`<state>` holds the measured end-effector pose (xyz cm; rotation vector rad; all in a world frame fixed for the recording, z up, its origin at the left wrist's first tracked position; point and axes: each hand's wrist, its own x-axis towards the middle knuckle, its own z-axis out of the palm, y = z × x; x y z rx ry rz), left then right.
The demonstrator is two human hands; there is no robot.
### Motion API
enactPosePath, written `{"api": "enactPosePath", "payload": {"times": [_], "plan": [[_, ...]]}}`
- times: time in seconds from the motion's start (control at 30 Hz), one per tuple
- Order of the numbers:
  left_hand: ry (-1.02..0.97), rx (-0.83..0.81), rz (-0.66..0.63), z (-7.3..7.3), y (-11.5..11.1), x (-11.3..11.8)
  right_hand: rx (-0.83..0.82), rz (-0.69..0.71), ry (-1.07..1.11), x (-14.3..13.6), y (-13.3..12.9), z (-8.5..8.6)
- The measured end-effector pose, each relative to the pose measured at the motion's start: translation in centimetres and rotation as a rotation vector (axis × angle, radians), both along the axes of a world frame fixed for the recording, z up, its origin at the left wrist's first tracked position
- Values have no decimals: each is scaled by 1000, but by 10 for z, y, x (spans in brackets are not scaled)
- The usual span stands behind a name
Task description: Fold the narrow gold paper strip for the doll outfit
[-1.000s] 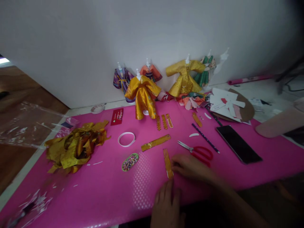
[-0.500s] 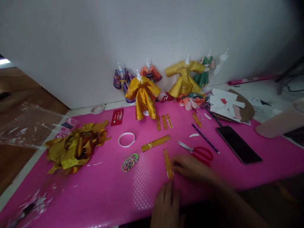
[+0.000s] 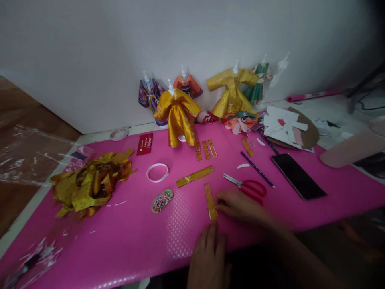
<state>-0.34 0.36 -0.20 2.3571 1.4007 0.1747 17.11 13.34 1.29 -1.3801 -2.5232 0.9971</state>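
Observation:
A narrow gold fabric strip (image 3: 209, 198) lies lengthwise before me on the pink table, with a bit of white showing at its near end. My left hand (image 3: 207, 255) rests flat, fingers stretched out, their tips at that near end. At the strip's right edge, my right hand (image 3: 236, 205) has its thumb and fingers closed together on the edge. Red-handled scissors (image 3: 248, 188) lie just beyond the right hand, blades partly apart. Farther off is a second, wider gold fabric strip (image 3: 195, 176), set at a slant.
Left are an oval dish of beads (image 3: 162, 201), a white ring (image 3: 157, 173) and a gold fabric heap (image 3: 93, 182). Dressed doll forms (image 3: 180, 112) stand along the wall. A dark pencil (image 3: 258, 170), a phone (image 3: 297, 176) and a pink cylinder (image 3: 350, 146) are right.
The camera view has shifted slightly, so everything sits a little higher and farther left in the picture. Both hands keep nearly the same place at the strip.

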Motion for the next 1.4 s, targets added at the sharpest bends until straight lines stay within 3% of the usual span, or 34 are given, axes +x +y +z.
{"api": "enactPosePath", "payload": {"times": [0.27, 1.4], "plan": [[13, -31, -2, 6, 1, 2, 15, -3, -33, -2, -3, 3], [54, -69, -23, 10, 5, 3, -15, 22, -47, 1, -1, 3]]}}
